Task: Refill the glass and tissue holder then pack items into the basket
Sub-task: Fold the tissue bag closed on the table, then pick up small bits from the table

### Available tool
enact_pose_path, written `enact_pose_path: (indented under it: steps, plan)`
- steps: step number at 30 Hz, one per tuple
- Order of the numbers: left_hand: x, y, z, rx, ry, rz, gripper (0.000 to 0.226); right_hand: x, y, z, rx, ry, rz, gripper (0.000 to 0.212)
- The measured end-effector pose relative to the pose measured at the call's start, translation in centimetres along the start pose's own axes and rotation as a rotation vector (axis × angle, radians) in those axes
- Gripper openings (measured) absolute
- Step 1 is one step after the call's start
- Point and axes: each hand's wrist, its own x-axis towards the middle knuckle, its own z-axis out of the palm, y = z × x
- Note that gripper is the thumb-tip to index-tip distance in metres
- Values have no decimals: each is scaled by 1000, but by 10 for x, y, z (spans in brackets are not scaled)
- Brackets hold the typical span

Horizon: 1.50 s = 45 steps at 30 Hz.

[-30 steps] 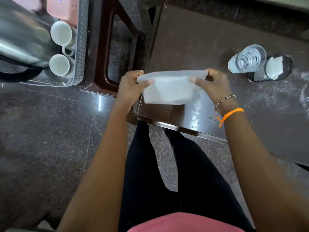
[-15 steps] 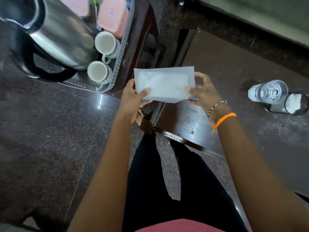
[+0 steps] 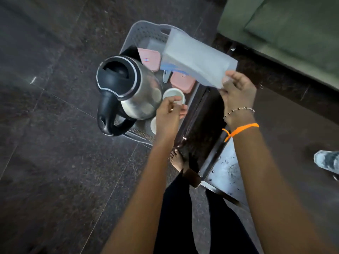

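Head view: right hand point(image 3: 236, 94) pinches one corner of a thin tissue packet point(image 3: 198, 57), its grip holding the packet above the grey basket point(image 3: 145, 32). Left hand point(image 3: 169, 114) hangs over a white cup point(image 3: 173, 95) in the basket, fingers loosely curled; I cannot tell whether its grip touches the cup. Beside it stand a steel kettle point(image 3: 128, 88) and pink boxes point(image 3: 149, 58). At far right, a glass point(image 3: 328, 161) lies on the dark surface point(image 3: 293, 116).

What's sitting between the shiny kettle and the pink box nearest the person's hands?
In the head view, a white cup stands in the basket between the kettle and the nearer pink box. The left hand reaches over it.
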Motion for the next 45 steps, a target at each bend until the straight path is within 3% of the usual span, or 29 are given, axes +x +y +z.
enact_pose_path:
  steps: [4, 9, 13, 19, 24, 29, 35, 45]
  plan:
    - [17, -3, -5, 44, -61, -16, 22, 27, 6, 63, -172, -77, -34, 26]
    - [27, -7, -8, 77, -89, -19, 29, 38, 12, 102, -519, -156, -97, 47]
    - [32, -9, -8, 119, -99, -28, 28, 36, 14, 110, -760, -171, -215, 50]
    - [33, -8, -7, 176, -109, -27, 19, 40, 21, 103, -991, -153, -305, 33]
    - [27, -10, 3, 197, -105, -11, 26, 36, 19, 77, -948, -149, -317, 38]
    - [4, -14, 27, 227, -161, 21, 20, 5, 16, 10, -832, -121, -303, 33]
    - [-49, -46, 81, 345, -271, 36, 24, -35, 28, -119, -716, -11, -166, 25]
    - [-180, -150, 230, 456, -407, -81, 25, -70, 48, -357, -580, 123, 36, 23]
